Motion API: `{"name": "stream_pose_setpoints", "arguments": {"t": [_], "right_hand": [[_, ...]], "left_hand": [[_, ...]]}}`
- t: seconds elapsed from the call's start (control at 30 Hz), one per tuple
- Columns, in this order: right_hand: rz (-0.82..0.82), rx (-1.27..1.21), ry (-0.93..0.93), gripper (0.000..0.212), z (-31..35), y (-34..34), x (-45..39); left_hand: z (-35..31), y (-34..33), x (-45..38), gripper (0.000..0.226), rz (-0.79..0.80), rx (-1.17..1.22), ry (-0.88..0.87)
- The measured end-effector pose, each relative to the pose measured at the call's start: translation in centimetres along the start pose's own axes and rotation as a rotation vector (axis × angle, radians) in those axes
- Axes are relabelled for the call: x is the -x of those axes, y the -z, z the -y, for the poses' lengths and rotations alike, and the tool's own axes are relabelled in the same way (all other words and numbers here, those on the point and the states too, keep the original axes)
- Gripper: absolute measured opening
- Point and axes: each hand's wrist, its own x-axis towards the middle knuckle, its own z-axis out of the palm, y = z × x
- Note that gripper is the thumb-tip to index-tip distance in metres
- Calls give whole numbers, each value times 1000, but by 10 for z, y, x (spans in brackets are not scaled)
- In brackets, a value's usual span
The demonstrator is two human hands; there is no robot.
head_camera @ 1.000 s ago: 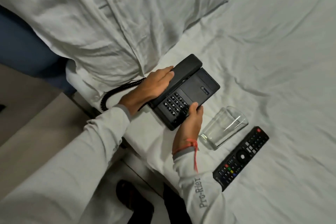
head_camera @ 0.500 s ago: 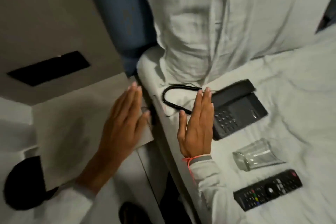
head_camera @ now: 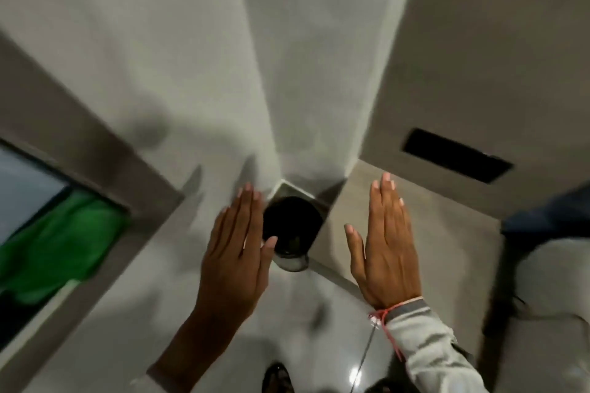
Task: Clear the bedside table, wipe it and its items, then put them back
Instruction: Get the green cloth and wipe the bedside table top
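We record both hands held flat with fingers spread, gripping nothing: the left hand over the pale floor, the right hand over the bare tabletop. Between them, in the wall corner, stands a dark round bin, as far as the blur allows. A green cloth lies at far left.

Left hand, right hand flat, empty
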Motion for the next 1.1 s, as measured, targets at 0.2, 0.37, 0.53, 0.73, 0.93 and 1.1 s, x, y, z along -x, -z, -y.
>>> {"name": "stream_pose_setpoints", "arguments": {"t": [0.2, 0.37, 0.53, 0.73, 0.93, 1.1], "right_hand": [[146, -244, 216, 68, 125, -57, -25], [363, -567, 276, 62, 222, -104, -33], [504, -715, 290, 44, 286, -141, -43], [455, -895, 137, 30, 309, -164, -43], [669, -1207, -540, 44, 239, -151, -45], [821, -1583, -1000, 47, 122, -122, -28]], "left_hand": [[79, 45, 46, 58, -112, -50, 312], [152, 73, 79, 66, -144, -111, 586], [203, 75, 83, 95, 197, -228, 728], [212, 76, 90, 78, 274, -327, 665], [162, 56, 85, 53, 30, -214, 385], [64, -16, 60, 46, 50, 11, 80]]}}
